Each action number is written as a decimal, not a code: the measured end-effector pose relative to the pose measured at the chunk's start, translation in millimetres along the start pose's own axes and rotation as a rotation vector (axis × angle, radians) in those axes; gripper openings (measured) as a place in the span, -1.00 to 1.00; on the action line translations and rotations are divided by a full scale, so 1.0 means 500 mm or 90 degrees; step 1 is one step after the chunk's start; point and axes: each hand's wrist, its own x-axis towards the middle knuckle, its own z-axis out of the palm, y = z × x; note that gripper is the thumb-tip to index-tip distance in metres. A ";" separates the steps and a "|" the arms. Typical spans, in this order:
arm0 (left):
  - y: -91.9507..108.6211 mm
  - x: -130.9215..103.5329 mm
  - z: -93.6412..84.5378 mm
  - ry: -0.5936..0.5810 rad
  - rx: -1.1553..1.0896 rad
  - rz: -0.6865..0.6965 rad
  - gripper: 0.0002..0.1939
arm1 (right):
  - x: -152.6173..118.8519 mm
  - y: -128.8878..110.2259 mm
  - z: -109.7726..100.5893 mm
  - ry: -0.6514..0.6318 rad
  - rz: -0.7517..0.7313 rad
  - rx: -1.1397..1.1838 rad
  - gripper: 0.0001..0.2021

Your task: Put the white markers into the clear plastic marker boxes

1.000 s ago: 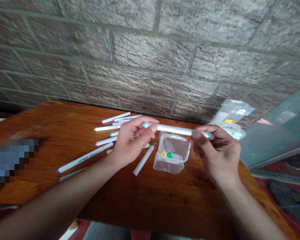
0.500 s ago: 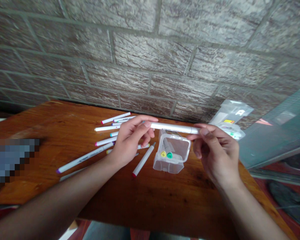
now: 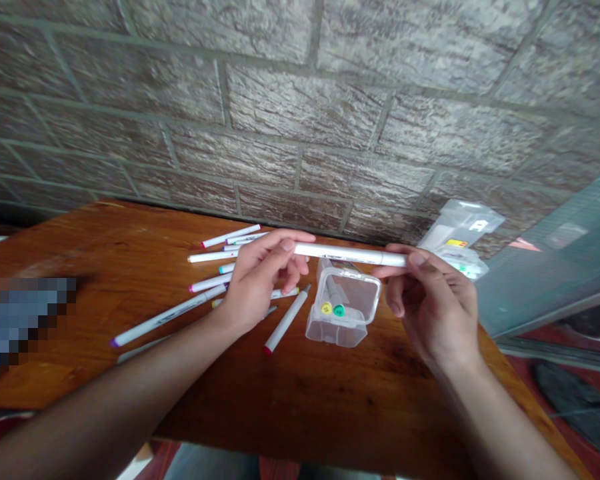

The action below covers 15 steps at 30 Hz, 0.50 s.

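A white marker [image 3: 347, 254] is held level in the air between my two hands. My left hand [image 3: 260, 280] pinches its left end between thumb and fingers. At the other end, the thumb and fingers of my right hand [image 3: 437, 300] close on the marker's right tip. Below it, a clear plastic case [image 3: 336, 332] stands open on the wooden table, holding a yellow-ended marker [image 3: 327, 308] and a green-ended marker [image 3: 339, 310]. Just left of the case lies a red-ended marker [image 3: 286, 323]. Several more white markers lie around and behind my left hand, partly covered by it.
A purple-ended marker [image 3: 165, 317] lies left on the wooden table [image 3: 290, 407]. Another clear plastic case [image 3: 460, 230] stands at the back right by the stone-block wall [image 3: 260, 140]. A blurred-out dark object [image 3: 25, 320] is at the left edge.
The marker has shifted slightly left and rolled, so that more of its printed lettering shows. Both hands keep their hold; the things on the table look unmoved.
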 end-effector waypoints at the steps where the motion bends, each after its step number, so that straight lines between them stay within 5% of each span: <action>1: 0.000 0.000 0.000 0.002 0.000 -0.001 -0.72 | 0.000 -0.001 0.000 -0.003 -0.002 -0.004 -0.78; 15: 0.001 0.000 0.001 0.010 -0.005 0.004 -0.67 | 0.002 0.001 -0.003 -0.001 0.008 0.001 -0.79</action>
